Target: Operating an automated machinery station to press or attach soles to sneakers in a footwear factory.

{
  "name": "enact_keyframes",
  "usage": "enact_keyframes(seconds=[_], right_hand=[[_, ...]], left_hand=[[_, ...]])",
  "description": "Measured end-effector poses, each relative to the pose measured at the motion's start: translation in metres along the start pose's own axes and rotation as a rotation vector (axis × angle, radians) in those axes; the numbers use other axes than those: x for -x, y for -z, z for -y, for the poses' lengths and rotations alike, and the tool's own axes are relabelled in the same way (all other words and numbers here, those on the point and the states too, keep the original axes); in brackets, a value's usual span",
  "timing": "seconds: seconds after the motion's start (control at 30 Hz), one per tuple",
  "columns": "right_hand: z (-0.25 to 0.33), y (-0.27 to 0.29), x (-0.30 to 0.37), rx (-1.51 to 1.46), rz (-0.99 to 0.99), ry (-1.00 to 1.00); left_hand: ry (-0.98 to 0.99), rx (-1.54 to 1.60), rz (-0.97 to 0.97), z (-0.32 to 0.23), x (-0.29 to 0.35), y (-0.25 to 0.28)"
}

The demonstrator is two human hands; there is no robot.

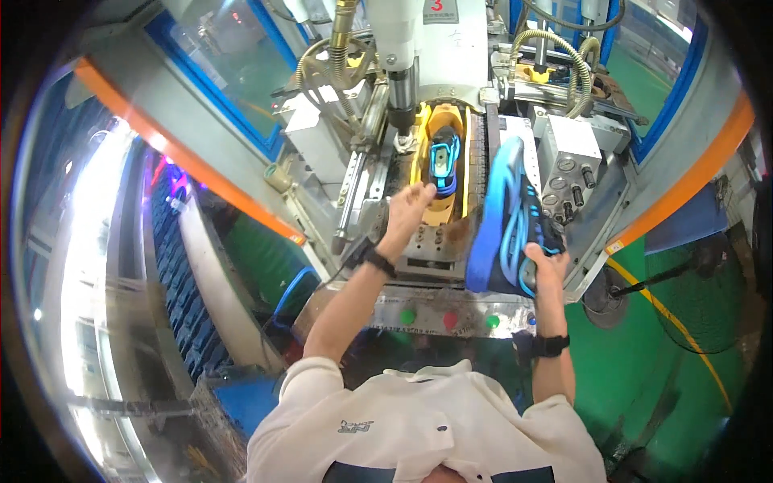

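Observation:
My right hand [549, 270] grips a blue and black sports shoe [507, 217] with light blue laces. It is held tilted, with its toe pointing away from me, in front of the machine's right side. A second dark shoe [442, 165] with bright blue laces sits in a yellow mould [458, 211] at the machine's centre. My left hand [409, 211] is at the near end of that mould, fingers bent and drawn together beside the shoe's near end. What lies between those fingertips is too small to make out.
Above the mould hangs a metal press cylinder [403, 97]. A valve block with knobs [573, 173] stands at right, and a control panel with coloured buttons [451, 319] lies in front. Orange-edged frames [193, 173] flank the machine. A black fan [609, 296] stands on the green floor.

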State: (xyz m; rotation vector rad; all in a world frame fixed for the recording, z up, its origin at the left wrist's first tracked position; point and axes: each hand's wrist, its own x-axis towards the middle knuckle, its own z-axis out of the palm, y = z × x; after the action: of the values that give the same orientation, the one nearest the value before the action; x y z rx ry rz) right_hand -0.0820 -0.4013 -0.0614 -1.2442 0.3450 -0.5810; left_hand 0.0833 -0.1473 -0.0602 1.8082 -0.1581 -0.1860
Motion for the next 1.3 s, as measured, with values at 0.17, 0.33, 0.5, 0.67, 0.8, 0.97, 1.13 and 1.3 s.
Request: enact_keyframes(seconds=[0.17, 0.33, 0.5, 0.67, 0.8, 0.97, 1.13, 1.3], right_hand=[[0.043, 0.015, -0.001, 0.261, -0.175, 0.111], [0.055, 0.012, -0.031, 0.48, -0.31, 0.188], [0.071, -0.035, -0.137, 0.658, -0.154, 0.267], [0.063, -0.143, -0.213, 1.087, 0.142, 0.103], [-0.001, -0.215, -0.236, 1.3, 0.313, -0.083], [-0.104, -0.253, -0.222, 1.36, 0.189, -0.051], [-0.147, -0.252, -0.199, 1.292, 0.188, 0.314], [-0.127, -0.243, -0.136, 1.141, 0.23, 0.489]], left_hand=[[-0.158, -0.283, -0.275, 0.039, -0.118, -0.041], [-0.1, -0.425, -0.438, 0.053, -0.149, -0.063], [0.299, 0.558, -0.213, 0.042, -0.105, -0.011], [0.485, 0.852, -0.194, -0.01, 0.022, 0.053], [0.57, 0.641, -0.265, -0.037, 0.116, 0.118], [0.396, 0.632, -0.498, -0.027, 0.204, 0.173], [0.243, 0.575, -0.758, -0.009, 0.282, 0.196], [0.261, 0.633, -1.094, 0.003, 0.328, 0.167]])
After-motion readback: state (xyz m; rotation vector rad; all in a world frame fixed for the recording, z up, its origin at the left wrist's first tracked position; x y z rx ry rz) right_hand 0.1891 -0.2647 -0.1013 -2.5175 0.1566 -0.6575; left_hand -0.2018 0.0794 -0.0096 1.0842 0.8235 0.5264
